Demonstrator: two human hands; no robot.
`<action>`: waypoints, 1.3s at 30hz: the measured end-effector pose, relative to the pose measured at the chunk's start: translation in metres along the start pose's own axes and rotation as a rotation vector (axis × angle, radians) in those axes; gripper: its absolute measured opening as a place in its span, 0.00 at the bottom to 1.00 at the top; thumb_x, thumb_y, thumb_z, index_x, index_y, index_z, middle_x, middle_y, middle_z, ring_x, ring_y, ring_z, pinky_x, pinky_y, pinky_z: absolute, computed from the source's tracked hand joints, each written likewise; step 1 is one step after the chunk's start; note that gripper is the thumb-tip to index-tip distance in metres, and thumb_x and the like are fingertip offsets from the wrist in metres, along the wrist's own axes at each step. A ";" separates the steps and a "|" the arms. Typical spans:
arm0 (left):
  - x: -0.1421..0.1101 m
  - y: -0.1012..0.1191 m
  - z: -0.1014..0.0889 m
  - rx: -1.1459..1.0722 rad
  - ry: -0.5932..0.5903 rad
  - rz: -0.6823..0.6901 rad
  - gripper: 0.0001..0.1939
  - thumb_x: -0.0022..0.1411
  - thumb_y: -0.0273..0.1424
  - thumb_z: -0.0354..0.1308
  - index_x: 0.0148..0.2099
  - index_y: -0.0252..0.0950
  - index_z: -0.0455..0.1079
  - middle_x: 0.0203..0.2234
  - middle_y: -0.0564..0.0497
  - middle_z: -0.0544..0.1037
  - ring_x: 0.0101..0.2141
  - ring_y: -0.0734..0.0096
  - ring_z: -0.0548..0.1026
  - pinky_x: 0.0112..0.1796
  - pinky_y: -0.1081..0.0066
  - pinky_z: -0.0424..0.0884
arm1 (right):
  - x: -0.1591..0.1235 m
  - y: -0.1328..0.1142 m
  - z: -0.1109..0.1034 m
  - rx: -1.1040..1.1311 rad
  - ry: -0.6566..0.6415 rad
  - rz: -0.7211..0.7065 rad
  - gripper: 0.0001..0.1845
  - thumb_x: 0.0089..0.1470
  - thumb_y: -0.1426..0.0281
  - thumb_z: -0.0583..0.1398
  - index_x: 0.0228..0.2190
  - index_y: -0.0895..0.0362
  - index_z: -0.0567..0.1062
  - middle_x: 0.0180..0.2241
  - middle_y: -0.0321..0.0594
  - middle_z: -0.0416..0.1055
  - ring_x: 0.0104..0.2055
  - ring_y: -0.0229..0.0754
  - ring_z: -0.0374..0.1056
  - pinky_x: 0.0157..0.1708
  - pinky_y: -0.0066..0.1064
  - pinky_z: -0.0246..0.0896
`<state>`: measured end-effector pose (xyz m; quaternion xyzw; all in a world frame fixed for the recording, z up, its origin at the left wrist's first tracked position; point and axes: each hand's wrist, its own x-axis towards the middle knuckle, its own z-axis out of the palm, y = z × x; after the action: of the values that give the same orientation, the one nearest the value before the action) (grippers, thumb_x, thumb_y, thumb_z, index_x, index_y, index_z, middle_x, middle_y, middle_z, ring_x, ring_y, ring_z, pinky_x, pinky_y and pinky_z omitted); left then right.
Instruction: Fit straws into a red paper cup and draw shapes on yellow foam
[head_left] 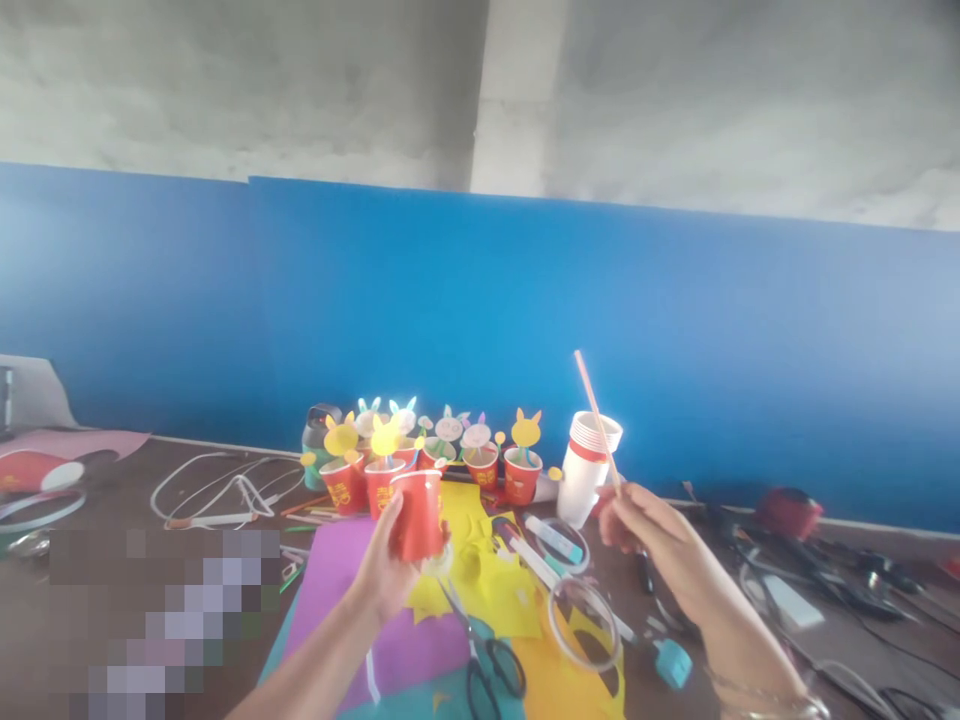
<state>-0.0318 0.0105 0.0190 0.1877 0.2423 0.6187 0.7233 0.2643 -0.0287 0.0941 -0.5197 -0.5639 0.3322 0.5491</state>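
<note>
By the left hand [391, 565], a red paper cup [420, 518] is gripped around its side, upright, apparently so its mouth is left free. By the right hand [641, 515], a slim pink straw-like stick [589, 392] is pinched near its lower end, likely for control. Beyond the gripped cup, decorated red paper cups [345, 490] are grouped, presumably out of the way.

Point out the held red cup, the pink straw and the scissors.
Red cup [420, 517]: head view, outer side wall.
Pink straw [598, 420]: head view, middle of shaft.
Scissors [474, 645]: head view, near the pivot.
</note>
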 end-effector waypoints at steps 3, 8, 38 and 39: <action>-0.004 -0.010 -0.004 0.079 -0.049 -0.113 0.17 0.57 0.41 0.64 0.40 0.32 0.75 0.30 0.46 0.82 0.33 0.60 0.80 0.43 0.59 0.75 | -0.005 0.003 0.033 0.131 -0.087 0.011 0.17 0.47 0.54 0.64 0.28 0.56 0.74 0.21 0.33 0.66 0.26 0.39 0.61 0.28 0.30 0.57; -0.009 -0.019 -0.009 0.316 -0.319 0.000 0.28 0.52 0.43 0.68 0.52 0.35 0.72 0.44 0.42 0.80 0.49 0.49 0.74 0.51 0.57 0.68 | -0.020 0.005 0.089 0.171 -0.125 0.189 0.20 0.46 0.53 0.65 0.23 0.57 0.71 0.15 0.26 0.55 0.18 0.31 0.47 0.20 0.26 0.42; 0.002 -0.028 -0.011 0.927 -0.272 0.340 0.16 0.55 0.39 0.59 0.42 0.34 0.74 0.33 0.46 0.79 0.33 0.63 0.73 0.34 0.69 0.67 | -0.032 0.030 0.120 -0.417 -0.173 0.111 0.19 0.49 0.60 0.54 0.14 0.53 0.56 0.14 0.33 0.59 0.19 0.35 0.54 0.20 0.27 0.45; 0.002 -0.029 -0.010 0.905 -0.270 0.324 0.16 0.54 0.39 0.59 0.42 0.34 0.74 0.33 0.46 0.79 0.33 0.63 0.73 0.35 0.69 0.67 | -0.032 0.029 0.121 -0.404 -0.180 0.121 0.19 0.49 0.60 0.54 0.14 0.53 0.57 0.14 0.34 0.62 0.19 0.36 0.56 0.20 0.27 0.47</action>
<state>-0.0144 0.0072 -0.0057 0.5963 0.3585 0.5262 0.4889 0.1496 -0.0285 0.0367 -0.6203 -0.6335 0.2897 0.3606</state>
